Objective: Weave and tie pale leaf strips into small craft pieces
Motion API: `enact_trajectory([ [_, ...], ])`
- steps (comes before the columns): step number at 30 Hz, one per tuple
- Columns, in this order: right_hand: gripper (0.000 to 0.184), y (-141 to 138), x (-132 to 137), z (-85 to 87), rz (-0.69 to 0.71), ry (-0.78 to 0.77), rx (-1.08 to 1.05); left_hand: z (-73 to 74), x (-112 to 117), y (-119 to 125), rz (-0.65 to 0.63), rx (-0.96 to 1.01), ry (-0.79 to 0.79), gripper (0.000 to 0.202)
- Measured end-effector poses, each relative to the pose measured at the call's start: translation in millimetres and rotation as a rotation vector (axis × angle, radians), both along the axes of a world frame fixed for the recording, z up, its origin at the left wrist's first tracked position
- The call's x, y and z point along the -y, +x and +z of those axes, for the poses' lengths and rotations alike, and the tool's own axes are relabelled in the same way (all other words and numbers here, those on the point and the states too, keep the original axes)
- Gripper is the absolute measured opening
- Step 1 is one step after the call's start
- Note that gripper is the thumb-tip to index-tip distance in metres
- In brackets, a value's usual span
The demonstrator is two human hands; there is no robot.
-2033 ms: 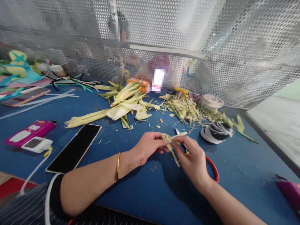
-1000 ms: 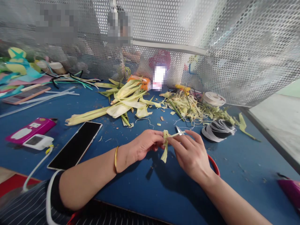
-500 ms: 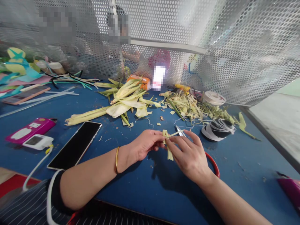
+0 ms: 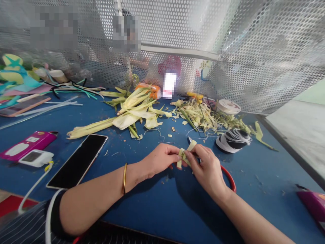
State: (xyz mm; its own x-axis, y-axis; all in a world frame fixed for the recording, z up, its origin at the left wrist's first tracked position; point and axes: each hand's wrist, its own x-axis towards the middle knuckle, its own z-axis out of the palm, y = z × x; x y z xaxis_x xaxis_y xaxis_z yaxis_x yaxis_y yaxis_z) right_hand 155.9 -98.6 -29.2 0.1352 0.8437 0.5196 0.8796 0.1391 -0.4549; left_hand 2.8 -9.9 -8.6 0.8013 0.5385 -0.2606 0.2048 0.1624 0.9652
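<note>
Between my two hands is a pale green corn husk strip point(image 4: 180, 154), folded or looped, with short ends sticking out. My left hand point(image 4: 164, 156), a gold bangle on its wrist, pinches the strip from the left. From the right, my right hand point(image 4: 207, 166) grips it between thumb and fingers; one end rises above the knuckles. Under the right hand lie scissors with a red handle point(image 4: 230, 179), mostly covered; a blade tip shows beyond the fingers. Farther back lies a bundle of corn husks point(image 4: 132, 113).
A pile of husk scraps point(image 4: 203, 115) lies at the back right, near a spool of white cord point(image 4: 233, 140). A black-screened phone point(image 4: 78, 161), a purple pouch point(image 4: 30, 145) and a white device point(image 4: 37, 158) are at left. Perforated metal panels point(image 4: 177, 30) border the table's back.
The right hand has turned and drawn in its fingers around the strip. The end that stretched to the right now stands up wider beside the fingers. The view has shifted slightly.
</note>
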Motion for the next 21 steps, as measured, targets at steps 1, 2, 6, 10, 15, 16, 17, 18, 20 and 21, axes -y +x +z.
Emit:
enact_trajectory([
  [1,0.026,-0.7,0.2,-0.4,-0.009,-0.02,-0.012,-0.3,0.7,0.1,0.001,0.002,-0.026,0.017],
  [2,0.026,-1.6,0.4,-0.9,-0.014,-0.041,-0.032,-0.7,1.2,0.3,0.01,0.0,-0.052,0.016],
  [6,0.026,-6.0,0.3,-4.1,-0.006,-0.115,-0.192,-2.6,2.4,1.7,0.099,-0.011,-0.1,0.012],
  [10,0.033,-8.1,-2.8,-8.9,-0.005,-0.194,-0.456,-4.4,4.0,3.2,0.173,-0.025,-0.118,0.011],
  [15,0.036,-9.0,-6.2,-13.6,-0.008,-0.216,-0.622,-4.5,7.0,5.5,0.277,-0.024,-0.168,0.016],
  [16,0.035,-9.3,-6.5,-13.9,-0.005,-0.214,-0.663,-4.4,6.8,5.8,0.296,-0.02,-0.173,0.015],
  [17,0.033,-9.5,-6.7,-13.7,0.005,-0.211,-0.716,-4.3,6.1,6.1,0.316,-0.014,-0.175,0.015],
  [18,0.03,-9.7,-6.6,-12.9,0.018,-0.204,-0.768,-4.4,4.9,6.1,0.336,-0.008,-0.176,0.014],
  [20,0.022,-9.7,-5.9,-10.0,0.04,-0.163,-0.815,-4.9,1.5,5.8,0.384,0.002,-0.183,0.014],
  [21,0.021,-9.5,-5.3,-8.2,0.043,-0.124,-0.795,-5.3,-0.5,5.4,0.407,0.007,-0.191,0.014],
])
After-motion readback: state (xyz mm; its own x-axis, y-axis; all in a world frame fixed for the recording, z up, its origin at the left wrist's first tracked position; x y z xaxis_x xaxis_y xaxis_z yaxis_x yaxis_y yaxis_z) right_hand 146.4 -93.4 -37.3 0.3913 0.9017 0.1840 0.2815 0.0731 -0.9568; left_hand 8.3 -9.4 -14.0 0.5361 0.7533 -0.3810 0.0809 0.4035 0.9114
